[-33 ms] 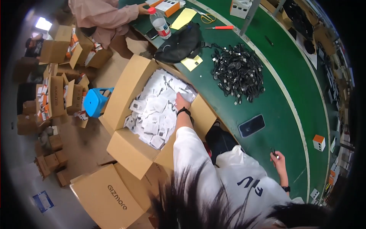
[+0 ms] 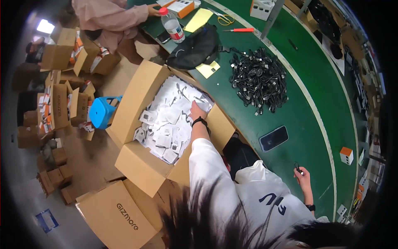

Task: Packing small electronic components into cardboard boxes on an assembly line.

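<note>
Green tabletop (image 2: 306, 124) curves along the right, carrying a heap of black cables (image 2: 259, 79) and a dark phone (image 2: 273, 138). Beside it stands an open cardboard box (image 2: 137, 99) of small white packets (image 2: 166, 124). The left hand (image 2: 195, 111) reaches in, fingers closing on packets; picking appears under way. The right hand (image 2: 302, 173) pinches a small black piece. Lifting out cleanly would call for a firm grip.
</note>
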Demonstrator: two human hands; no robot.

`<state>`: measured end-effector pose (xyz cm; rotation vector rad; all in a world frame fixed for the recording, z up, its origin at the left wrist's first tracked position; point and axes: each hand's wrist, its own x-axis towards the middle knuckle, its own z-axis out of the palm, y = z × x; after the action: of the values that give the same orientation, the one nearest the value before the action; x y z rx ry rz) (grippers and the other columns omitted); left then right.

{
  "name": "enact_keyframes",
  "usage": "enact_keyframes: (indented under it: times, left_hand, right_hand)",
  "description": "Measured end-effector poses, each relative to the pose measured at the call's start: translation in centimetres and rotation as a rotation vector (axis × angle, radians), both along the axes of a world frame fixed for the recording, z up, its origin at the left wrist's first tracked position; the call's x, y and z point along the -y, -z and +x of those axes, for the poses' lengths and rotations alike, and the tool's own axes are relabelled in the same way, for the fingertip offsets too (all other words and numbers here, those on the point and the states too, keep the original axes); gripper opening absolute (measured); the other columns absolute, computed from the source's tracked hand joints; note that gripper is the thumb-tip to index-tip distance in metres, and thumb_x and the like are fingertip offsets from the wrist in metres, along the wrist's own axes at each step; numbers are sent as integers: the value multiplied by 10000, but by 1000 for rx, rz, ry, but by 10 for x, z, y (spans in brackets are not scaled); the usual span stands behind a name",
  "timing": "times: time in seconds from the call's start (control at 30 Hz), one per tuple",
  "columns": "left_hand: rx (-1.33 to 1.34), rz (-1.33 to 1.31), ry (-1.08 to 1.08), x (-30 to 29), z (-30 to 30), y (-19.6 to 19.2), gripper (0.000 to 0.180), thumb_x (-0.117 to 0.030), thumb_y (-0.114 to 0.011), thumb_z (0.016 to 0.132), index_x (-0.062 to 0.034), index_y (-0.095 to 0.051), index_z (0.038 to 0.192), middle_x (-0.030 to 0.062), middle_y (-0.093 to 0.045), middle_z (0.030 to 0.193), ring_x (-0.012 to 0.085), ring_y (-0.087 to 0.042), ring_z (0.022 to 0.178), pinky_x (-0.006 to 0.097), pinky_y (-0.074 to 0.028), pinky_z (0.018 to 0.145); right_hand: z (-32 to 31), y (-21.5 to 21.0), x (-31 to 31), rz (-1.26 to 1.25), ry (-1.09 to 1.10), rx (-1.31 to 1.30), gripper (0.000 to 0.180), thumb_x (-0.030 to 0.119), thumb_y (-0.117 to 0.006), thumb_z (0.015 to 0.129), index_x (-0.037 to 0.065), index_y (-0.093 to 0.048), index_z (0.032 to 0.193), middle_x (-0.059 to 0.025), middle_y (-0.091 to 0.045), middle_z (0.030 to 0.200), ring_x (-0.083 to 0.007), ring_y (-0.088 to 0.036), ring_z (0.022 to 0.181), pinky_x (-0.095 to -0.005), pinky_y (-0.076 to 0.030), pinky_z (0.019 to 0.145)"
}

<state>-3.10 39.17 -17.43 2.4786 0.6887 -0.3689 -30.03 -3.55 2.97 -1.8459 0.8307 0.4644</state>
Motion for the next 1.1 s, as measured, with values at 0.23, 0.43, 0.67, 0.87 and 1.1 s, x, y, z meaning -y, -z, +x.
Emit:
enact_keyframes:
  times: [0.23,0.43,0.67,0.87,1.1]
  left_hand:
    - [-96,46,-67,-45,-3,38,300,-245,-582,689,-40,-626,905,168,-607,948,329,-568,916,419,-442,783]
    - [189,-213,-570,-157,-79,11,354,-245,-680,672,61,-600,830,182,-629,803,344,-590,745,382,-447,703]
    - [-506,-111,-755,-155,-162,47,1187,-483,-769,530,54,-66,1321,276,-241,1329,399,-303,1193,467,-273,978]
    - [-382,-826,-802,-104,-136,58,608,-553,-591,706,-21,-612,999,61,-547,736,152,-473,632,297,-379,531]
    - [-169,-223,352,-123,-139,89,376,-376,-407,843,-155,-566,1103,240,-591,894,347,-571,852,409,-437,749]
  right_hand:
    - [9,-8,-16,-56,108,-118,62,143,-565,821,83,-555,808,32,-511,558,-17,-318,343,-182,-198,317]
    - [39,-13,-27,-19,101,-137,79,155,-556,830,78,-546,813,40,-502,555,-18,-307,337,-185,-193,316]
    - [65,-5,-43,25,51,-209,79,154,-557,830,78,-543,818,45,-491,549,-16,-315,351,-185,-195,325]
    - [66,-3,-48,14,-58,-187,108,158,-575,812,82,-553,739,51,-456,519,-17,-326,381,-188,-220,358]
    - [78,14,-56,91,-91,-80,128,153,-584,809,52,-539,745,34,-448,500,-40,-369,396,-199,-259,366]
